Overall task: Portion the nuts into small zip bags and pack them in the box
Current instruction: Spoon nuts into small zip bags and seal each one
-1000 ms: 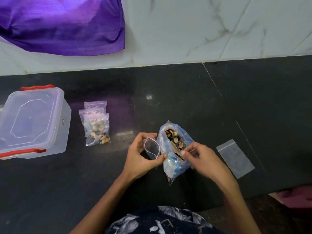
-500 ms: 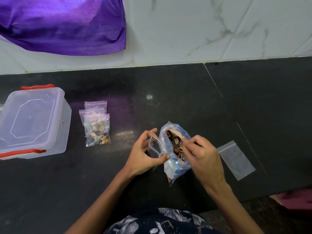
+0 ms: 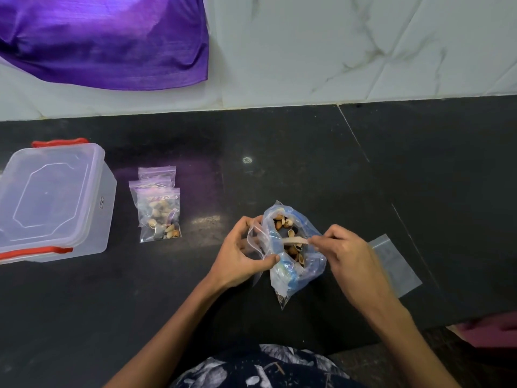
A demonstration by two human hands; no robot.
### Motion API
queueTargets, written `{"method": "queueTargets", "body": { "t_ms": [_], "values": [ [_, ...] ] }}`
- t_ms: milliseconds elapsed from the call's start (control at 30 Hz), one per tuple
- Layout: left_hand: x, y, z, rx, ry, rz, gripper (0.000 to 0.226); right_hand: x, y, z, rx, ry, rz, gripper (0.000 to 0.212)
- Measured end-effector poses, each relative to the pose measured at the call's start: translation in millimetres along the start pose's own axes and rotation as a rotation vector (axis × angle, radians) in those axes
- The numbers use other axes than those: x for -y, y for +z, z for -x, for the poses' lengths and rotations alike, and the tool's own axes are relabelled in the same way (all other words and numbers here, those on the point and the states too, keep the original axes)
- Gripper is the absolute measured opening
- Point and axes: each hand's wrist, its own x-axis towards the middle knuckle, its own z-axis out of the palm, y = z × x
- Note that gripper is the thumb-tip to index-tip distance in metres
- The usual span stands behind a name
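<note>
Counter (image 3: 279,141) of dark stone under marble wall (image 3: 335,46); left hand (image 3: 240,256) pinches small bag (image 3: 256,242), right hand (image 3: 347,256) pinches a nut strip (image 3: 293,241) over nut bag (image 3: 293,273).

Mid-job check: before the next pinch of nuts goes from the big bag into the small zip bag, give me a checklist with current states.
1. Small clear zip bag held with its mouth open by the left hand: ok.
2. Large bluish plastic bag of nuts open, nuts reachable: ok.
3. Right hand at the big bag's mouth, pinching a pale strip-like thing: ok; whether it holds nuts: cannot tell.
4. Filled small zip bags stacked on the black counter, clear of the work: ok.
5. Spare empty flat zip bag right of the hands, partly hidden: ok.
6. Clear plastic box with red clips open for packing: not ok, lid on.
</note>
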Motion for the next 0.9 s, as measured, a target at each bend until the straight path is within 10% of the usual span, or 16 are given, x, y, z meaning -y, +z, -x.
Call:
{"method": "queueTargets", "body": {
  "t_ms": [233, 400, 900],
  "values": [
    [-4.0, -1.1, 2.9, 0.015, -0.003, 0.011, 0.054, 3.3, -4.9, 6.7, -0.140, 0.163, -0.071, 0.029],
    [-2.0, 1.5, 10.8, 0.005, -0.013, 0.006, 0.046, 19.6, 6.5, 9.0, 0.095, 0.467, -0.047, 0.027],
    [9.1, 25.1, 37.6, -0.054, 0.002, -0.109, 0.045, 17.1, -9.1, -3.1, 0.436, 0.299, 0.105, 0.032]
  ]
}}
